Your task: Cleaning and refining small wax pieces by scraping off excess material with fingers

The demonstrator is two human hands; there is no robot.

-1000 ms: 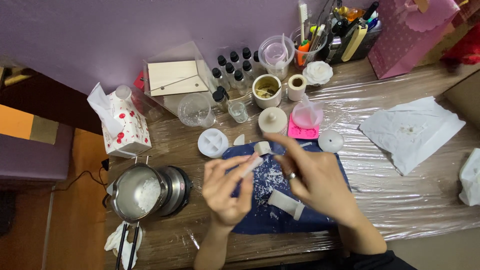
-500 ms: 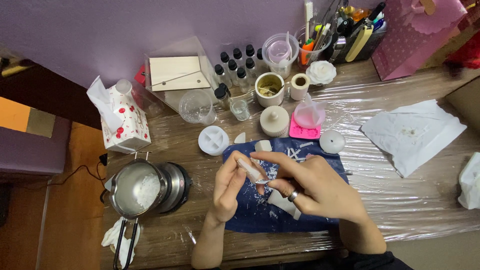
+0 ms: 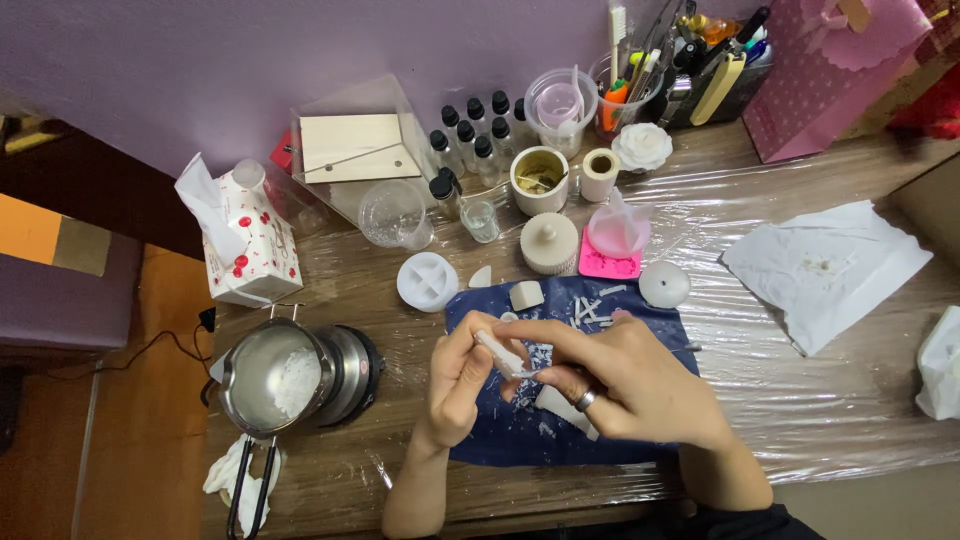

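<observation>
Both my hands meet over a dark blue cloth [image 3: 480, 440] strewn with white wax flakes. My left hand [image 3: 455, 385] grips a small white wax piece [image 3: 497, 351] between thumb and fingers. My right hand [image 3: 625, 385], with a ring on one finger, reaches across and its fingertips pinch the same piece from the right. Another white wax chunk [image 3: 556, 406] lies on the cloth under my right hand, partly hidden. A smaller white chunk [image 3: 526, 294] rests at the cloth's far edge.
A steel melting pot [image 3: 275, 375] with white wax stands at the left, a tissue box [image 3: 245, 250] behind it. Behind the cloth are a round white mould [image 3: 427, 281], a lidded jar [image 3: 549, 243], a pink mould [image 3: 615, 245], small bottles [image 3: 475, 135] and cups. White paper [image 3: 825, 270] lies at the right.
My hands have drawn closer together and lower over the cloth. The right hand's fingers have closed onto the wax piece that the left hand holds.
</observation>
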